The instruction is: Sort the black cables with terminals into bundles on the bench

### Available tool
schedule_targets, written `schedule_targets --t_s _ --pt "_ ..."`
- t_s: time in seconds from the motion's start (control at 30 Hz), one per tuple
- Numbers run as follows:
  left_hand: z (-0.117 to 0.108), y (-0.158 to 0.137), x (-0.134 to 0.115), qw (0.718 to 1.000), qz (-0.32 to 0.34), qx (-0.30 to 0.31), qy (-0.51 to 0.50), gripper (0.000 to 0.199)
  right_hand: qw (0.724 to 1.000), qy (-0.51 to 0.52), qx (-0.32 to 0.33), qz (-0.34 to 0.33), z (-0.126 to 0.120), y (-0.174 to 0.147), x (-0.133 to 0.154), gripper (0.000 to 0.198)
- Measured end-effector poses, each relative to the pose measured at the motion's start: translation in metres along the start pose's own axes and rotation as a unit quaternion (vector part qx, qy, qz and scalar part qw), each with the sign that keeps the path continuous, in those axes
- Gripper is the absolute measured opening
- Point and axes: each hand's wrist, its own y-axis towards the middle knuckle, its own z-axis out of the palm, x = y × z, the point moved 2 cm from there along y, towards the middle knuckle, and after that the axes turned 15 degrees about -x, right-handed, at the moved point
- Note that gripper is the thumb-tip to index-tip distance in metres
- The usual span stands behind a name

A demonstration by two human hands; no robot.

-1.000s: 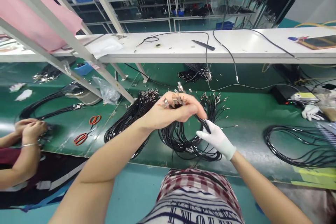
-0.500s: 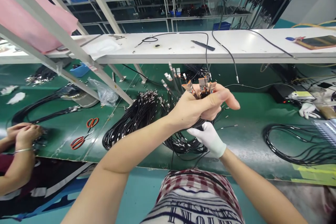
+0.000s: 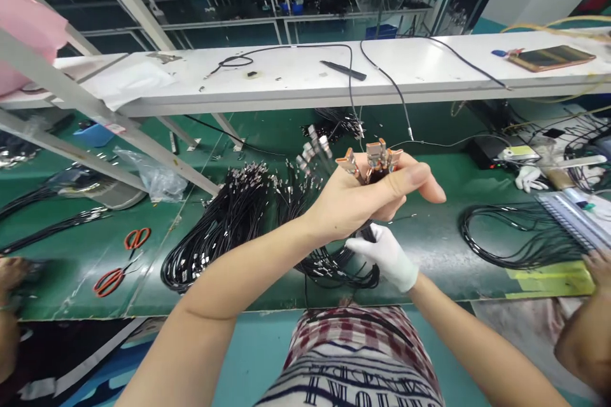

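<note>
My bare left hand [image 3: 358, 200] is closed around a bunch of black cables, whose flat orange-and-metal connectors [image 3: 377, 154] stick up above the fist. More metal plug ends [image 3: 312, 151] fan out beyond the wrist on the left. Lower down, my right hand [image 3: 389, 257], in a white glove, grips the same cables beneath the left fist. A looped stretch of black cables [image 3: 327, 265] hangs or lies under both hands; the forearm hides part of it. To the left rests a thick pile of black cables [image 3: 217, 229] with many metal ends.
Red-handled scissors [image 3: 121, 267] lie left on the green table [image 3: 434, 203]. A coil of cables [image 3: 482, 245] and a notebook [image 3: 568, 216] are at right. A white shelf [image 3: 286, 79] crosses in front. Other people's hands show at the left edge and right edge [image 3: 599, 267].
My view has shifted to the right, so the table's things sit further left. Both hands keep their hold on the cables. Another person's arm has come into view at the right edge.
</note>
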Motion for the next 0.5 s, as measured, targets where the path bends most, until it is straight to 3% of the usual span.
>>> schedule_targets --t_s 0.2,0.3,0.43,0.5 --pt "0.037 0.018 0.018 0.999 -0.011 0.032 0.008 0.035 0.998 -0.021 -0.017 -0.052 -0.021 0.001 -0.014 0.027" --pt "0.051 0.029 0.022 0.998 0.009 0.020 0.062 0.035 0.997 -0.055 -0.016 -0.061 -0.046 -0.001 -0.021 0.026" --pt "0.076 0.053 0.041 0.990 -0.013 -0.003 0.144 0.033 0.974 -0.194 0.015 -0.115 -0.096 -0.007 -0.013 0.077" --pt "0.104 0.072 0.059 0.992 -0.051 0.019 0.115 0.034 0.963 -0.233 0.028 -0.131 -0.126 -0.006 -0.009 0.085"
